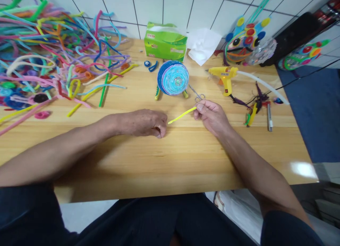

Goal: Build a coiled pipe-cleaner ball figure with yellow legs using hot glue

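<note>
The right hand [212, 116] holds a short yellow stem [182, 116] above the front part of the desk [159, 168]. Its grip pinches one end of the stem between thumb and forefinger, and the stem slants down from there toward the left hand [148, 124], its free end just beside the knuckles. The left hand is turned back-up with the fingers curled in and its grip pressed together; whether anything lies inside the curl, I cannot tell.

Beyond the hands is a round blue coil [176, 79], dark blue at the rim and paler toward the middle, with two green-and-yellow feet [157, 93] showing below it. The scissors [199, 97] lie just beside the coil, their handles near the right hand. Behind the coil is a green tissue pack [164, 44], with a white tissue [202, 46] to its right and a small blue loop [153, 66] in front of it.

Farther right, a yellow glue gun [225, 76] lies on its side, a long pale glue stick [265, 85] running out of its back. A cutter [270, 118] lies nearer the right edge. The colourful thing with two eyes [240, 44] by the wall is probably a decorated figure.

A tangled heap of coloured stems [50, 44] covers the far left, with a green stem [104, 88] crossing a long yellow one at its edge.
</note>
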### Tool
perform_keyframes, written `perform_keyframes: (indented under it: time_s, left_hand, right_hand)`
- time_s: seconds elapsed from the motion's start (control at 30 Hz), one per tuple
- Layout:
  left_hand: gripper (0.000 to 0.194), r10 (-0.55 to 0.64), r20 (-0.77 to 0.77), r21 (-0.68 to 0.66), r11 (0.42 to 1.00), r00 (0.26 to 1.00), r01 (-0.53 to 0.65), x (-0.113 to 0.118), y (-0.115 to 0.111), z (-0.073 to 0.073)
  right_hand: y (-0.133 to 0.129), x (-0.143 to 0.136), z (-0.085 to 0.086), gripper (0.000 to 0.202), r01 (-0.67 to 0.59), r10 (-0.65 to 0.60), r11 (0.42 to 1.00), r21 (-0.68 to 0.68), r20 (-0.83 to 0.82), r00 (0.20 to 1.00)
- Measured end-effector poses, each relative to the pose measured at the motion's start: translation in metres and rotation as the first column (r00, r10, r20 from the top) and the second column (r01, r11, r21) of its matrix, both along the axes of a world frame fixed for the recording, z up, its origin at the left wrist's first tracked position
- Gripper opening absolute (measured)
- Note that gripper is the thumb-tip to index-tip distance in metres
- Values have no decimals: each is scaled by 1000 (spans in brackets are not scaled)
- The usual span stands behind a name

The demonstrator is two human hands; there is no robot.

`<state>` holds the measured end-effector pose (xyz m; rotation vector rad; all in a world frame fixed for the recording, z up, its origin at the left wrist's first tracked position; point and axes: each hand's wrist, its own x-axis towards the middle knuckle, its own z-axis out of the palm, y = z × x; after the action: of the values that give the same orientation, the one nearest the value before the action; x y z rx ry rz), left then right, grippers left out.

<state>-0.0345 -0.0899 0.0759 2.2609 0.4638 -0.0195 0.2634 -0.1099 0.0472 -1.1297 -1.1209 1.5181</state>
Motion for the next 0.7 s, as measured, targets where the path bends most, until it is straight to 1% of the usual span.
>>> perform_keyframes:
  time_s: [0.07,0.13,0.2,0.23,0.27,0.33,0.4,0.43,0.47,0.5,0.53,0.57,0.6,0.63,0.67,0.7]
  left_hand:
    - [21,2,-36,19,1000,999,-1,0,-2,3]
    - [19,-4,-45,-13,1000,999,3,-2,0,4]
    - [16,21,-34,-114,993,999,-25,-6,6,6]
    - [15,53,-27,-182,982,998,-57,-7,9,7]
    - [14,101,-17,-249,963,995,-102,-8,12,8]
    - [11,228,25,-364,909,973,-204,-8,17,12]
    - [12,353,90,-461,843,931,-276,-5,16,15]
    - [16,408,119,-505,809,905,-299,-2,14,16]
    - [21,455,141,-550,774,879,-312,2,11,16]
    - [25,498,158,-594,737,853,-321,6,7,15]
    - [29,543,174,-639,697,822,-325,10,3,13]
    - [31,586,189,-679,658,788,-326,15,-1,10]
    - [32,625,198,-713,621,755,-327,19,-5,8]
    - [33,655,205,-739,591,727,-324,23,-8,5]
    - [35,679,207,-761,564,704,-320,26,-11,2]
    - [36,698,204,-780,539,686,-317,28,-14,0]
  right_hand:
    - [-1,0,0,58,0,0,1000,1,4,1000]
    - [-1,0,0,58,3,-3,1000,3,7,1000]
    - [0,0,-1,57,1,-1,1000,8,11,1000]
    - [0,1,-2,56,-4,3,1000,12,15,1000]
    - [1,2,-3,55,-14,14,1000,14,25,1000]
    - [2,6,-3,50,-64,63,998,18,80,995]
    - [2,10,-2,40,-138,124,989,50,225,966]
    - [1,12,-1,34,-169,126,980,106,329,936]
    - [-1,13,1,27,-193,88,960,201,435,896]
    - [-4,14,3,22,-212,11,921,326,523,852]
    - [-7,13,6,19,-233,-90,857,460,579,811]
    - [-12,11,7,19,-259,-189,772,580,599,778]
    - [-16,8,9,21,-294,-259,685,666,601,756]
    - [-21,4,9,23,-338,-295,612,715,602,742]
    - [-26,0,9,24,-385,-299,555,737,610,734]
    - [-29,-5,9,26,-432,-281,513,742,621,732]
